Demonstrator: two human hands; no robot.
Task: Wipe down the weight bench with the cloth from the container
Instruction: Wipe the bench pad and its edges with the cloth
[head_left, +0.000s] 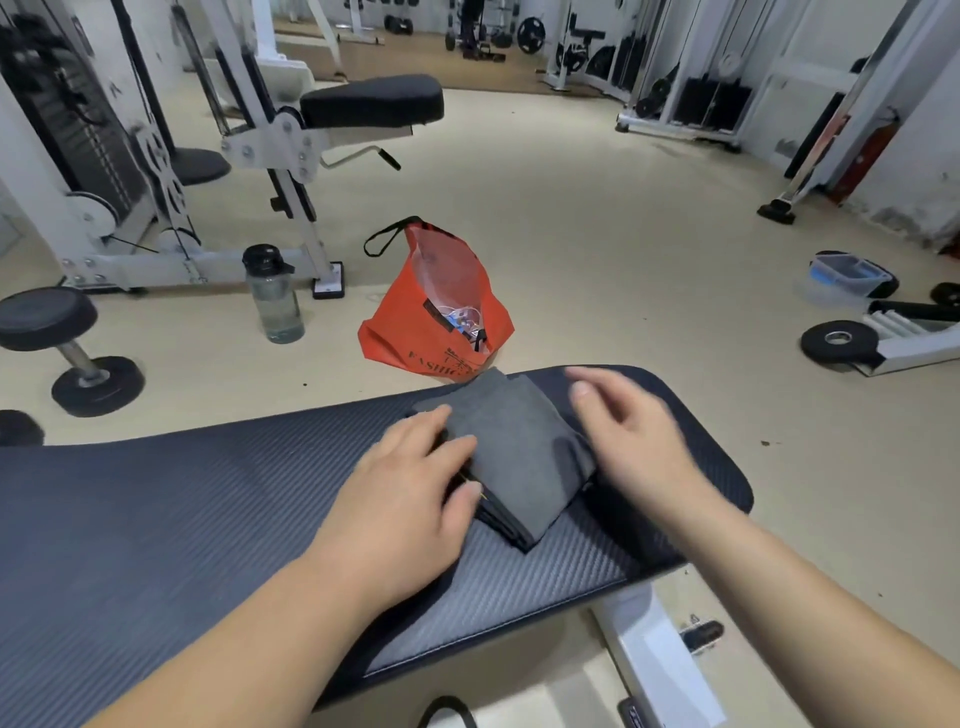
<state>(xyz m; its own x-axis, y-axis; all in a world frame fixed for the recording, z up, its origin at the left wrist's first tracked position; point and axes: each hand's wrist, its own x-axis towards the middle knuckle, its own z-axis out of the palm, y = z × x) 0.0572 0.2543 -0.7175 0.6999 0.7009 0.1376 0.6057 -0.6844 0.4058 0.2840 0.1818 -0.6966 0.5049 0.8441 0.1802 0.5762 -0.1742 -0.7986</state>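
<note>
We see the dark ribbed weight bench (182, 499) filling the lower frame, its rounded end pointing right. On the floor just past its far edge stands an orange bag (441, 306), open at the top, with a clear water bottle (272, 296) to its left. A folded grey cloth (519, 452) lies near the bench's rounded end, reaching its far edge. Our left hand (410, 499) rests on the cloth's left edge, fingers loosely curled over it. Our right hand (634, 436), blurred, hovers beside the cloth's right side with fingers spread, holding nothing.
</note>
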